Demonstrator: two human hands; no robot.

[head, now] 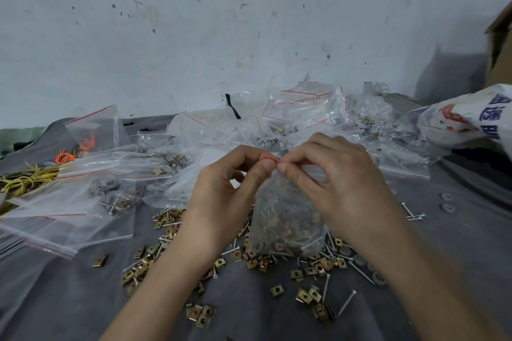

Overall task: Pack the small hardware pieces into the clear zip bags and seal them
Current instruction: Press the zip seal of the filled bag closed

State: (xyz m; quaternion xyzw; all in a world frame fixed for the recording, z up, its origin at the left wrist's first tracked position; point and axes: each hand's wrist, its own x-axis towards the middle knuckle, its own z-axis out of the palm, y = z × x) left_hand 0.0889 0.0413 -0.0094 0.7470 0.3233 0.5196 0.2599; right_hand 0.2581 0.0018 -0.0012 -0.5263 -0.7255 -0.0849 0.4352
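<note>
A clear zip bag point(286, 219) with a red zip line hangs upright in the middle, part full of brass clip nuts and nails. My left hand point(235, 177) pinches the bag's top edge at the red strip, thumb against forefinger. My right hand point(335, 174) pinches the same strip just to the right, and the two thumbs nearly touch. The bag's bottom rests on loose brass clip nuts point(310, 296) and steel nails point(346, 303) scattered over the grey cloth point(83, 299).
Filled and empty zip bags point(83, 196) lie piled to the left and behind point(304, 111). Yellow and orange wire ties point(33, 177) sit at far left. A printed white sack point(471, 116) and a cardboard box point(501, 44) stand at right. Grey washers point(446, 202) lie right.
</note>
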